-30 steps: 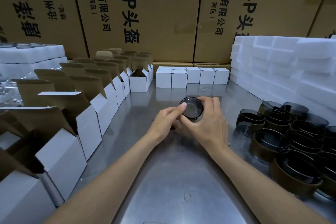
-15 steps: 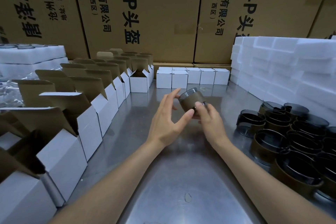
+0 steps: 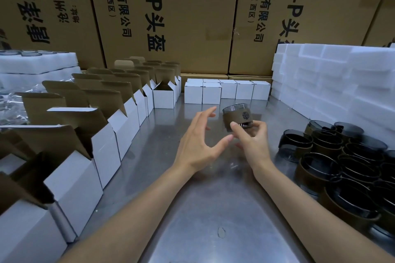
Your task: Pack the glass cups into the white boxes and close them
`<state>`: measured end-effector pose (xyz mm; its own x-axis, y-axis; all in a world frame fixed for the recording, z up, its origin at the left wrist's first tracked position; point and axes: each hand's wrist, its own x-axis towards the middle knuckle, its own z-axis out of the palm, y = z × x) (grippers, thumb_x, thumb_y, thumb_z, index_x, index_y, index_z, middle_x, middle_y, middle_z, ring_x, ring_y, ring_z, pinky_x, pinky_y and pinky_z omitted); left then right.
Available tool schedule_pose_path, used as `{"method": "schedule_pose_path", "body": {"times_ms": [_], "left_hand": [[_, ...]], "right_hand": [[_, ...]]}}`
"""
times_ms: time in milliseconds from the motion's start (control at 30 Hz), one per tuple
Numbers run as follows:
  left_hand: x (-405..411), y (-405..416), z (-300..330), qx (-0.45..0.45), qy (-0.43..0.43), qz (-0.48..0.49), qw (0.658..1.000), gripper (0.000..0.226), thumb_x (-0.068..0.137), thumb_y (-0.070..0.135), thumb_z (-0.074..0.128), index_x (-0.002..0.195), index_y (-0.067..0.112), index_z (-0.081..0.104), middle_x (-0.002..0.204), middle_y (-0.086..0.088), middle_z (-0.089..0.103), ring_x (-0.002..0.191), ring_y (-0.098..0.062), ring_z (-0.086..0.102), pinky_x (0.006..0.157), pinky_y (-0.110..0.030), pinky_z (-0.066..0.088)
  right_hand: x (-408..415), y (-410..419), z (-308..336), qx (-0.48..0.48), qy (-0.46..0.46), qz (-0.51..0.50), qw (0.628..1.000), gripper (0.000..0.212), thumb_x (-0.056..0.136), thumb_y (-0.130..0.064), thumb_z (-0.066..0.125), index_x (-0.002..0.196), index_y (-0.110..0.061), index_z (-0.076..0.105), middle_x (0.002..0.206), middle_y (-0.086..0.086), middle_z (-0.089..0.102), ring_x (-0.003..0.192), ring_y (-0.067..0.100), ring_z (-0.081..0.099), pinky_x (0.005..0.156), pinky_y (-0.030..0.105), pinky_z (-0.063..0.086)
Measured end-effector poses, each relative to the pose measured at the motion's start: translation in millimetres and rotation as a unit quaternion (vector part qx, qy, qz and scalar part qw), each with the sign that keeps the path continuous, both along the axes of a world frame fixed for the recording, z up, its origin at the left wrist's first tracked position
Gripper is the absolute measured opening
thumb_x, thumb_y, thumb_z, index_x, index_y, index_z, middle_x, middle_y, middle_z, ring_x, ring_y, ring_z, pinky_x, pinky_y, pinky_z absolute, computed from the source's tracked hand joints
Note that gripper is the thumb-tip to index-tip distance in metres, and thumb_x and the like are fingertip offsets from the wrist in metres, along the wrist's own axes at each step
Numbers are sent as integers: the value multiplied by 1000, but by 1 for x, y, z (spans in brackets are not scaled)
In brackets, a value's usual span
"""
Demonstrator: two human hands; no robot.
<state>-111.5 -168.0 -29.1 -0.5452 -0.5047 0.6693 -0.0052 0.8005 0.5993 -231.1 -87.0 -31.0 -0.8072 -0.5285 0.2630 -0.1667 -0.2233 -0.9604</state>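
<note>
A dark glass cup (image 3: 236, 118) with a brown sleeve and a small emblem is held upright above the metal table (image 3: 192, 209). My right hand (image 3: 252, 141) pinches it from below with thumb and fingers. My left hand (image 3: 199, 142) hovers just left of the cup, fingers spread and relaxed, not touching it. A row of open white boxes (image 3: 102, 147) with brown inner flaps runs along the left. Several closed white boxes (image 3: 226, 90) stand at the back.
Several more sleeved glass cups (image 3: 342, 162) crowd the right side of the table. White foam blocks (image 3: 333, 83) are stacked at the back right, foam trays (image 3: 36, 64) at the back left. Large printed cartons (image 3: 171, 17) form a wall behind.
The cup has been turned from lying with its mouth toward me to standing upright. My left hand has let go of it and opened beside it.
</note>
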Motion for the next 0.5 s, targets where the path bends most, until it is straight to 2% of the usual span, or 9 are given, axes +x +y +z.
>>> {"method": "schedule_pose_path", "body": {"times_ms": [33,100,133,200,233,267,333,433,500], "left_hand": [[0,0,0,0,-2,0,1000,75,71,67,54,138,37,37,121,25,45,93,4,52,82,-28,50],[0,-1,-1,-6,-8,2,1000,74,72,64,57,138,37,38,122,25,45,94,4,52,81,-26,49],[0,-1,-1,-14,-10,3,1000,73,73,60,60,138,36,37,123,24,44,95,4,52,81,-25,49],[-1,-1,-2,-46,-14,6,999,75,75,46,69,141,31,37,129,19,43,105,0,51,86,-26,49],[-2,-1,-3,-67,-17,8,998,78,76,40,72,143,28,36,134,15,42,114,-4,50,91,-26,47],[-3,-1,-3,-90,-19,12,996,81,76,36,74,145,24,35,138,12,41,121,-6,46,96,-24,44],[-5,-2,-3,-111,-14,24,993,81,77,32,76,146,21,35,140,8,40,128,-7,41,97,-20,40],[-4,-4,-2,-79,23,43,996,69,79,24,74,141,24,43,132,9,47,116,-8,50,88,-24,47],[-4,-7,-2,-56,46,49,996,64,78,22,76,136,23,49,122,9,52,107,-7,53,84,-22,46]], "right_hand": [[0,0,-1,1,21,-19,1000,42,79,-27,76,105,-18,44,108,5,60,104,19,61,93,47,50],[1,0,-1,-3,48,-36,998,46,75,-27,79,103,-21,43,104,-1,60,100,9,61,91,47,51],[1,1,-2,-7,59,-38,997,46,74,-26,80,100,-24,42,100,-4,60,93,1,61,86,42,53],[1,1,-3,-18,89,-40,995,47,72,-25,81,95,-29,40,94,-10,59,78,-12,60,74,22,51],[2,1,-3,-19,106,-43,993,49,71,-26,82,93,-30,39,91,-12,59,75,-14,60,68,13,48],[4,1,-2,-17,122,-44,991,50,68,-29,83,93,-31,39,90,-13,60,73,-12,62,65,10,46],[8,0,-1,-6,145,-42,988,53,60,-39,81,92,-33,39,90,-14,61,76,-5,64,67,14,49],[11,0,-1,19,158,-21,987,57,61,-43,82,99,-29,41,97,-13,60,83,-4,63,74,18,51],[11,0,0,23,86,41,995,52,73,-47,77,107,-24,45,103,-5,63,88,0,64,80,27,51]]}}
